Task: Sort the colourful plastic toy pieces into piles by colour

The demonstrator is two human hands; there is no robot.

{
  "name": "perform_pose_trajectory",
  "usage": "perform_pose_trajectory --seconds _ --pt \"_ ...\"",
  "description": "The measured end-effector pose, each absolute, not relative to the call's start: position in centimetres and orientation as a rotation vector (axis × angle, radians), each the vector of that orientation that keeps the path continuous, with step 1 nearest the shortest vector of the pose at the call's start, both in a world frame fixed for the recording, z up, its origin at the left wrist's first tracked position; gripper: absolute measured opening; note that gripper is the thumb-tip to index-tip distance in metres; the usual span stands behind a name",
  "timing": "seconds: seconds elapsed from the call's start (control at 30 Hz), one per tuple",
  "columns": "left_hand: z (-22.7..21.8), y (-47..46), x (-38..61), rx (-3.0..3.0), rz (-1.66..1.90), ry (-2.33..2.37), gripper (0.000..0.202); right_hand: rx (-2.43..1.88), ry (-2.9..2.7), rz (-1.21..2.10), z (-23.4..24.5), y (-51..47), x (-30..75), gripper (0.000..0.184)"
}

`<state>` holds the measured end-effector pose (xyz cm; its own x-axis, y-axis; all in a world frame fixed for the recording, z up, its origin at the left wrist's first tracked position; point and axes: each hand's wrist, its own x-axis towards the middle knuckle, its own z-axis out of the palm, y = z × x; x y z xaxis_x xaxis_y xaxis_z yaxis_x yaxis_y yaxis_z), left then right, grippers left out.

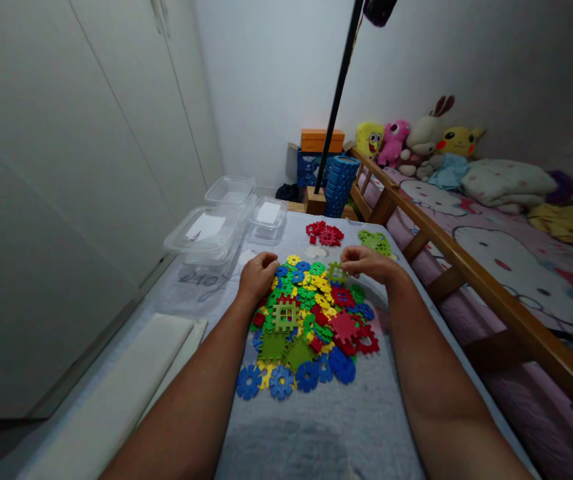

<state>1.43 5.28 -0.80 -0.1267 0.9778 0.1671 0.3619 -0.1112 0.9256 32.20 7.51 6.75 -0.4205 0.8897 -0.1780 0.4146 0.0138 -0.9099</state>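
Note:
A heap of plastic building pieces (308,298) in yellow, blue, green and red lies on the cloth-covered table between my arms. My right hand (368,263) pinches a light green square lattice piece (337,272) at the heap's far right edge. At the far left edge of the heap is my left hand (260,275), fingers curled together; anything inside them is hidden. Nearer me in the heap are a pale green window piece (285,315), a red square piece (344,326) and several blue flower-shaped discs (281,383).
Beyond the heap lie a small red group (325,234) and a green group (375,241) of pieces. Clear plastic containers (205,233) stand at the left, with a folded white cloth (131,373) nearer me. A wooden bed rail (431,237) runs along the right.

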Motion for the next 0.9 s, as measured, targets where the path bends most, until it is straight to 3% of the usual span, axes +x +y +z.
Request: perform_pose_trajectory --seconds 0.17,0.33,0.9 --pt "-0.6 5.2 1.4 1.526 1.237 1.534 0.03 -1.438 -1.066 0.969 4.2 9.7 36.0 0.031" --pt "-0.5 5.2 1.4 1.522 1.236 1.537 0.03 -1.425 -0.577 0.785 1.7 10.8 38.6 0.022" --pt "-0.4 5.1 1.5 1.51 1.242 1.537 0.027 -1.55 -0.52 0.514 -1.1 12.1 40.8 0.023"
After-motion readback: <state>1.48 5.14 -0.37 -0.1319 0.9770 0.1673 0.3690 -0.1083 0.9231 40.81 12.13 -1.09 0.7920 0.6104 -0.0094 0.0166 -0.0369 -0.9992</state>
